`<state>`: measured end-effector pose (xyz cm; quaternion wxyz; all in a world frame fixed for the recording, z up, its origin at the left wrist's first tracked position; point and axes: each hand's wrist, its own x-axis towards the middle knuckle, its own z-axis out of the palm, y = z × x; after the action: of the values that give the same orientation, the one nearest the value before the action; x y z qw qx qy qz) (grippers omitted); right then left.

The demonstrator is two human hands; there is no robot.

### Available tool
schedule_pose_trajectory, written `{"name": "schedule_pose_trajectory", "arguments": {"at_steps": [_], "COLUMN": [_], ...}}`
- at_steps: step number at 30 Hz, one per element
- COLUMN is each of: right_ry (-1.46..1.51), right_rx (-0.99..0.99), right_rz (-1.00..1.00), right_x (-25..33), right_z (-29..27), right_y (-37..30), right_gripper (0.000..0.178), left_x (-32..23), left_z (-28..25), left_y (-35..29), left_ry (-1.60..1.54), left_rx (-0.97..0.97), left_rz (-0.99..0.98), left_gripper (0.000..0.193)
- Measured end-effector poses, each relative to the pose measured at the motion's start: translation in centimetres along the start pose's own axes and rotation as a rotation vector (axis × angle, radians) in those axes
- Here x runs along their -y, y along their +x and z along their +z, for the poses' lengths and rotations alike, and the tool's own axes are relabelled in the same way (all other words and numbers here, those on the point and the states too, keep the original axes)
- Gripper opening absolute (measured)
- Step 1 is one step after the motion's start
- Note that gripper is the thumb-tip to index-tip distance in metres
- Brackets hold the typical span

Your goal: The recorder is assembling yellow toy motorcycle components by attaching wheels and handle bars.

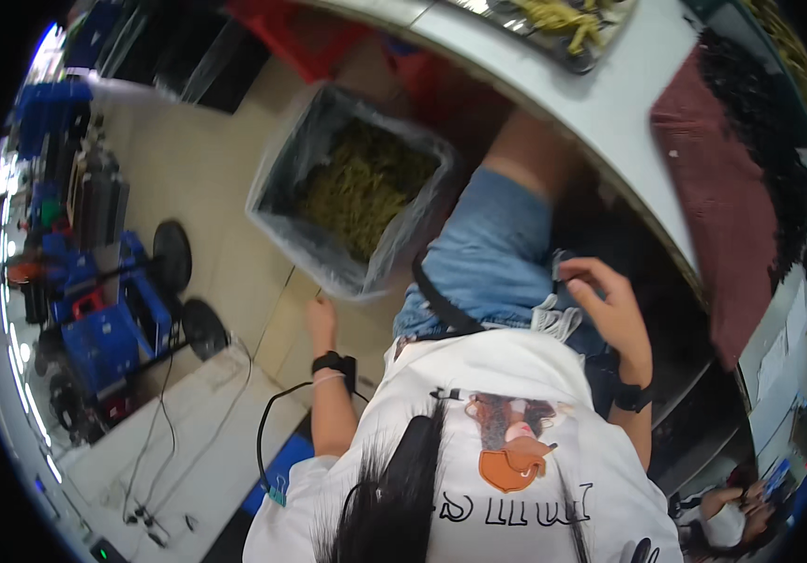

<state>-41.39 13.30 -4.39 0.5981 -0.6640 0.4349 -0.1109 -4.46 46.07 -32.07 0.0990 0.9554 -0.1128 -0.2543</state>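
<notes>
My right hand [607,305] is above my lap on the right, thumb and forefinger bent round a small dark piece [560,267] with a pale glint. What kind of piece it is cannot be made out. Just below it, a bundle of white cord [556,321] lies at the waist of my blue denim shorts [492,249]. My left hand [322,317] hangs low on the left, by the near side of a bin lined with a clear plastic bag [277,178]. Its fingers are small and blurred. Yellow-green strips [366,188] fill the bottom of the bin.
A white table [642,113] curves along the right, bearing a tray of yellow strips [577,28], a maroon cloth [703,197] and a heap of black strips [750,122]. A blue wheeled machine [113,328] stands left, near loose cables [159,441]. Another person [727,516] is at lower right.
</notes>
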Motion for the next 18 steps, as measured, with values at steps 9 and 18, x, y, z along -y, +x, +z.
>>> {"name": "schedule_pose_trajectory", "arguments": {"at_steps": [9, 18], "right_ry": [-0.014, 0.006], "right_rx": [-0.018, -0.015], "right_rz": [-0.147, -0.262], "right_x": [5.6, 11.3], "right_z": [-1.4, -10.7], "right_y": [-2.4, -7.9], "right_gripper": [0.024, 0.030], "left_x": [-41.3, -66.8], "left_z": [-25.6, -29.7], "left_y": [-8.4, -14.7], "left_ry": [-1.205, -0.421], "left_rx": [0.210, 0.408], "left_rz": [1.235, 1.776], "left_gripper": [0.012, 0.020]}}
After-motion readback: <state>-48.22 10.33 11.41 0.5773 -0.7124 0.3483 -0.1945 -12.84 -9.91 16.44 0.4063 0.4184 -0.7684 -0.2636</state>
